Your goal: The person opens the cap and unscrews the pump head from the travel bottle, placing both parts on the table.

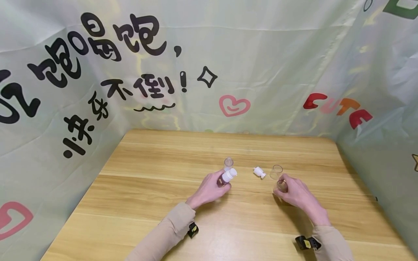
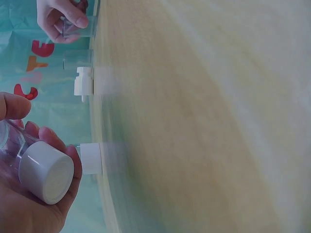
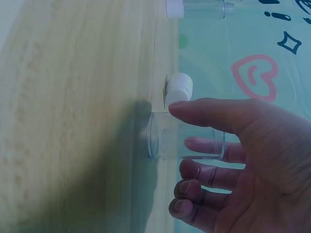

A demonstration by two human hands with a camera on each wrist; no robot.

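My left hand (image 1: 209, 188) grips a small clear bottle (image 1: 221, 180), tilted, with a white cylindrical end (image 2: 46, 172) facing up and away from the palm. Just behind it, a second clear bottle (image 3: 204, 8) stands upright on its white base (image 2: 91, 158). On the right, my right hand (image 1: 295, 192) holds a clear cylindrical cover (image 1: 281, 186) between thumb and fingers, low at the tabletop. Another clear cover (image 1: 277, 169) stands just beyond that hand. A white pump head (image 1: 259, 172) sits on the wood between the two hands, nearer the right.
The wooden table (image 1: 147, 210) is enclosed by printed cloth (image 1: 261, 65) at the back and both sides. Black wrist cameras (image 1: 193, 230) are strapped below both cuffs.
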